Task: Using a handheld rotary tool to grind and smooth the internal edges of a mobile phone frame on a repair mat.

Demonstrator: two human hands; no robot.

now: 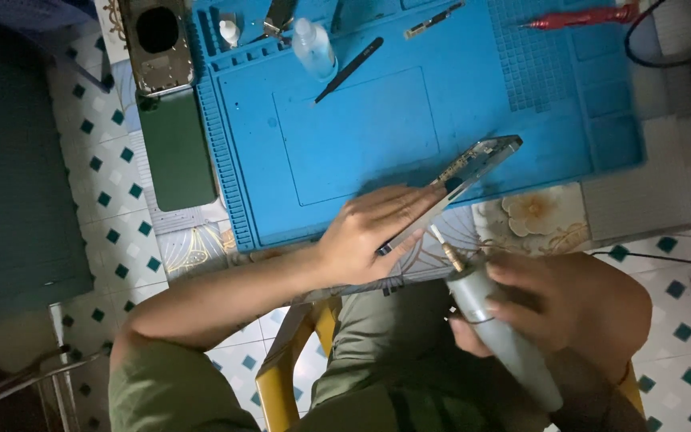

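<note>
My left hand grips a slim metal phone frame, tilted on edge over the near border of the blue work mat. My right hand holds a grey pen-shaped rotary tool. Its thin brass-tipped bit points up toward the lower end of the frame and sits just below it.
On the mat lie black tweezers, a small clear bottle and a red-handled tool. A dark green phone and a bare phone housing rest left of the mat. A yellow stool stands under me on the tiled floor.
</note>
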